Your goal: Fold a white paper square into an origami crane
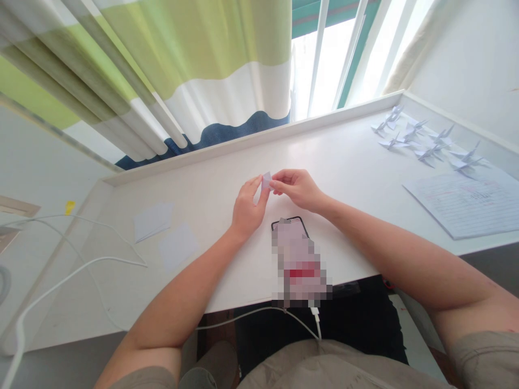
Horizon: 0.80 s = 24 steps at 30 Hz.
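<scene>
One small folded piece of white paper (266, 181) is pinched by the left hand (248, 205) and right hand (299, 188), just beyond the black-edged rectangular phone (300, 254). A crease could be skewed by slipping fingertips. Left of the phone, two flat lots of plain white paper (152, 222) are laid; to its far right, about seven overlapping folded white paper birds (428, 153) and one lined white paper sheet (466, 208) are set.

My white desk (344, 156) stretches before me; beyond its far edge (344, 115) a green, white and dark-blue curtain (227, 54) hangs, with a bright barred window (330, 65) right of it and a pale wall (466, 65) farther right.
</scene>
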Each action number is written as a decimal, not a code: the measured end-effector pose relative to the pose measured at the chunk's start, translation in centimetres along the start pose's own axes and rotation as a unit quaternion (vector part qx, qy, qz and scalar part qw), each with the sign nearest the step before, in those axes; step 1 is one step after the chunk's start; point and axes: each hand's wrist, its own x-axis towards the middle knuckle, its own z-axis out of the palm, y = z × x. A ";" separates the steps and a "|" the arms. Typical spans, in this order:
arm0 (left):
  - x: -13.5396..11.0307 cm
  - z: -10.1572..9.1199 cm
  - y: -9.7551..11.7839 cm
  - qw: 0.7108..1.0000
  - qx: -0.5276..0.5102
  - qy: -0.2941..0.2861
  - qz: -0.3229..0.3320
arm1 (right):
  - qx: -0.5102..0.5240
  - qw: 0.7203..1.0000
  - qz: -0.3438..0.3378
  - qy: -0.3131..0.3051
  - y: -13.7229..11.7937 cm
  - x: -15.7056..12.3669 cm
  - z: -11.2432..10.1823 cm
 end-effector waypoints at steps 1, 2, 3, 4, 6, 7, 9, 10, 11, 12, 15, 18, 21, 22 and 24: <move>0.0 0.1 0.1 0.999 -0.021 -0.014 -0.020 | 0.006 1.000 0.002 -0.004 0.0 0.0 0.0; -0.1 0.1 0.2 0.998 -0.039 -0.025 -0.037 | 0.013 1.000 0.005 -0.007 0.0 0.0 0.0; -0.1 0.1 0.2 0.997 -0.053 -0.033 -0.049 | 0.021 1.000 0.007 -0.007 0.0 0.0 0.1; -0.2 0.1 0.3 0.996 -0.063 -0.039 -0.056 | 0.030 0.999 0.009 -0.006 -0.1 0.0 0.1; -0.2 0.1 0.4 0.994 -0.073 -0.053 -0.057 | 0.044 0.999 0.013 -0.003 -0.2 0.0 0.2; -0.1 0.1 0.4 0.994 -0.074 -0.059 -0.054 | 0.044 0.999 0.014 -0.004 -0.3 -0.1 0.3; 0.0 0.0 0.3 0.994 -0.078 -0.063 -0.051 | 0.021 1.000 0.007 -0.004 -0.5 -0.1 0.2; 0.1 0.0 0.2 0.993 -0.082 -0.060 -0.054 | -0.007 1.000 -0.008 0.004 -0.6 -0.2 0.1; 0.2 -0.1 0.1 0.992 -0.090 -0.057 -0.062 | -0.045 0.998 -0.031 0.019 -0.6 -0.2 -0.1; 0.3 -0.1 0.0 0.990 -0.101 -0.059 -0.074 | -0.088 0.994 -0.060 0.037 -0.7 -0.2 -0.3; 0.3 -0.1 0.0 0.977 -0.152 -0.105 -0.105 | -0.185 0.971 -0.141 0.049 -1.0 -0.1 -1.0; 0.3 -0.1 0.2 0.956 -0.210 -0.164 -0.122 | -0.173 0.976 -0.127 -0.044 -1.0 -0.1 -1.3; 0.4 -0.3 0.2 0.947 -0.232 -0.180 -0.128 | -0.128 0.988 -0.066 -0.060 -0.6 0.0 -1.1; 0.5 -0.4 0.2 0.948 -0.232 -0.177 -0.131 | -0.110 0.992 -0.047 -0.050 -0.5 0.0 -1.1; 0.8 -0.7 0.2 0.948 -0.231 -0.168 -0.141 | -0.072 0.997 -0.021 -0.031 -0.2 0.1 -1.1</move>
